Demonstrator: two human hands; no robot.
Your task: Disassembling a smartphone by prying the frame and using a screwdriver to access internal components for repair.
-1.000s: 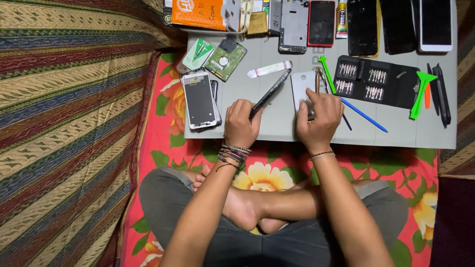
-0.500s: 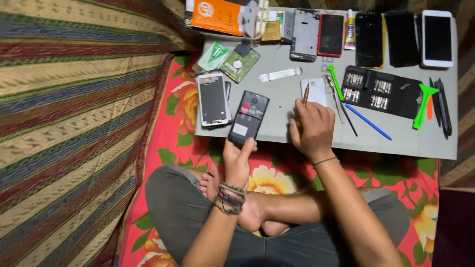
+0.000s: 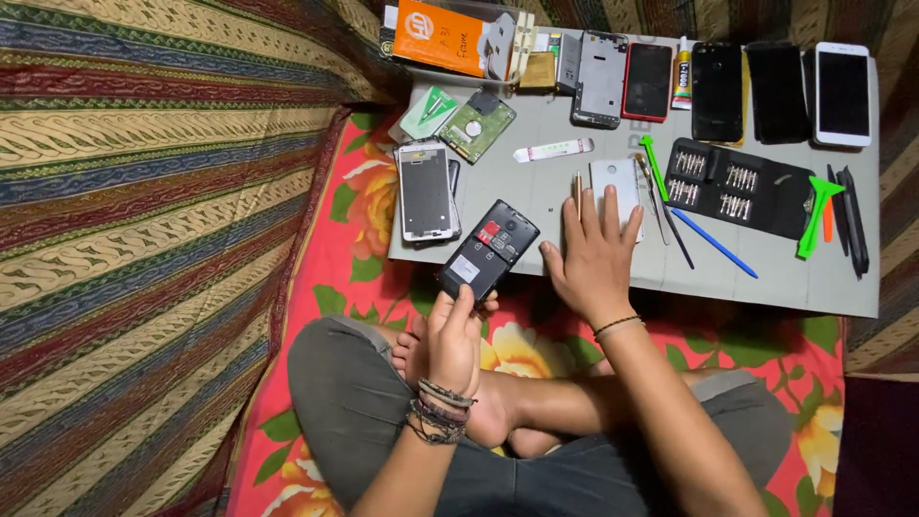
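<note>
My left hand (image 3: 454, 337) grips the lower end of a black phone (image 3: 489, 251) whose back cover is off, showing its inner parts. The phone is tilted, with its top end over the front edge of the grey work board (image 3: 574, 263). Flat on the board, my right hand (image 3: 593, 255) lies with fingers spread; its fingertips rest on a white rectangular cover (image 3: 616, 182). A thin brass-coloured tool (image 3: 578, 191) lies just left of those fingers.
On the board lie a white phone frame (image 3: 426, 190), a green circuit board (image 3: 477, 125), a black screwdriver bit set (image 3: 737, 187), a blue pen (image 3: 718, 244), green pry tools (image 3: 815, 216), several phones along the back edge and an orange box (image 3: 438, 36). A striped cloth (image 3: 144, 191) lies left.
My left hand has drawn the black phone off the board toward my lap and turned its open back up. My right hand has flattened onto the board.
</note>
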